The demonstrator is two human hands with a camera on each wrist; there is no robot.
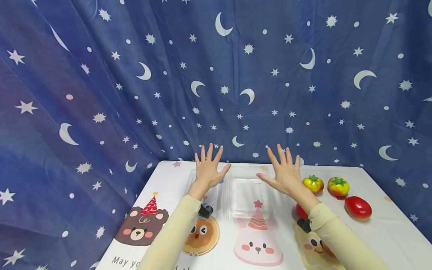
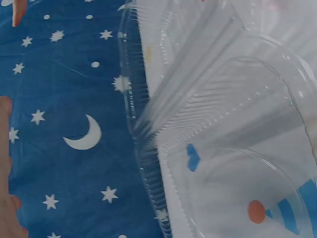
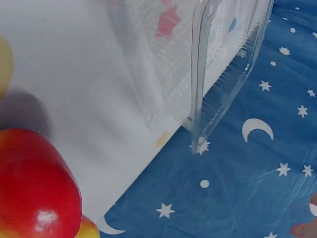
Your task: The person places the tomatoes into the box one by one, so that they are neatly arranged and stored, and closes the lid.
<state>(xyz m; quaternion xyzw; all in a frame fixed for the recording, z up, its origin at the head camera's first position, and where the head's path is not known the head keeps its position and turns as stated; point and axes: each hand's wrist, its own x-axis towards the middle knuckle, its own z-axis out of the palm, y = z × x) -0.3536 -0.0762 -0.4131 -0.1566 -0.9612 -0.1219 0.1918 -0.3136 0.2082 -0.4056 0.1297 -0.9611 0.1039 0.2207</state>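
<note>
Both hands are held up with fingers spread, and neither holds anything. My left hand [image 1: 208, 171] overlaps the left half of a clear plastic hinged box [image 1: 248, 191] in the head view. Over by the box's right side is my right hand [image 1: 285, 176], thumb pointing inward. The box lies unfolded near the table's back edge; its ribbed clear plastic [image 2: 223, 99] fills much of the left wrist view. In the right wrist view its upright clear wall [image 3: 198, 64] shows, along with a glossy red toy fruit [image 3: 37, 183] at lower left.
Right of my right hand sit two yellow-red toy fruits with green leafy tops [image 1: 313, 184] [image 1: 338, 186] and a red oval one [image 1: 358, 208]. Another red piece [image 1: 300, 212] is partly hidden by my right forearm. A blue star-and-moon curtain [image 1: 222, 75] hangs behind the white printed table [image 1: 391, 232].
</note>
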